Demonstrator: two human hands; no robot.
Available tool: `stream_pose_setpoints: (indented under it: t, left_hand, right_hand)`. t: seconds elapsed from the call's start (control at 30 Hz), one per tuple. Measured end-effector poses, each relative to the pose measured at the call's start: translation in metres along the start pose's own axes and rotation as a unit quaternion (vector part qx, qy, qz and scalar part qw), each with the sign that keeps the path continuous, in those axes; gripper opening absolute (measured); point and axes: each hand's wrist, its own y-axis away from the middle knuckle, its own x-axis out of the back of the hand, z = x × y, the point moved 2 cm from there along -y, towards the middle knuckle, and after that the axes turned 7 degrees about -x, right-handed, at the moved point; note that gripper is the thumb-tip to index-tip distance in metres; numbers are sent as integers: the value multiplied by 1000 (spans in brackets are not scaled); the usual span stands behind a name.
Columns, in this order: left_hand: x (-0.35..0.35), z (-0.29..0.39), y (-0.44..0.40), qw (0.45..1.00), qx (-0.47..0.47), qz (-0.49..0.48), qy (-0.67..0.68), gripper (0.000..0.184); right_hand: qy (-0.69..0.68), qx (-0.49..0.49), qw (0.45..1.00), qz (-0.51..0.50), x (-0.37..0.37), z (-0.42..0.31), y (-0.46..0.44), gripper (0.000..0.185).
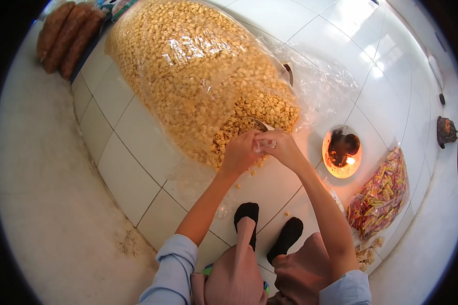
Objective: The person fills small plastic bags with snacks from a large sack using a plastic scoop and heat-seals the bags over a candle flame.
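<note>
My left hand [242,151] and my right hand [284,147] meet at the mouth of a big clear bag of pale yellow puffed snacks [188,66]. Between their closed fingers is a small piece of clear plastic, seemingly a small plastic bag [265,145]; the fingers hide much of it. Just behind the hands, the curved metal rim of a scoop or bowl [259,123] shows among the loose snacks, its shape mostly covered.
Right of my hands, a small flame [350,160] burns on a dish with dark residue [326,165]. Beyond it lies a clear bag of small colourful packets [381,198]. Long brown items in plastic [68,35] lie at the far left. Snack crumbs dot the white tiles [132,175].
</note>
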Motion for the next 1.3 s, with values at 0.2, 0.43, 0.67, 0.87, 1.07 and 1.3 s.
stream_pose_setpoints:
  t: [0.2,0.43,0.67,0.87,1.07,1.3]
  left_hand:
    - [2,-9,4,999,13,32,13,29]
    - [5,-20,15,991,108,57,50,27]
    - [3,-27,19,985,104,83,113,38]
    - [1,-30,16,993,81,74,52,47]
    - [5,-23,12,996,83,36,-26,53]
    - [27,-20,-6,980,-140,41,135,46]
  right_hand:
    - [19,24,999,12,2,-1,-2,20]
    - [134,-6,977,166,-10,68,-18,45]
    - [249,37,940,230,-45,63,-20,65]
    - [51,69,968,234,-14,16,-13,34]
    - [153,14,980,128,-30,-7,-27,18]
    - [54,79,995,17,-14,-7,-24,6]
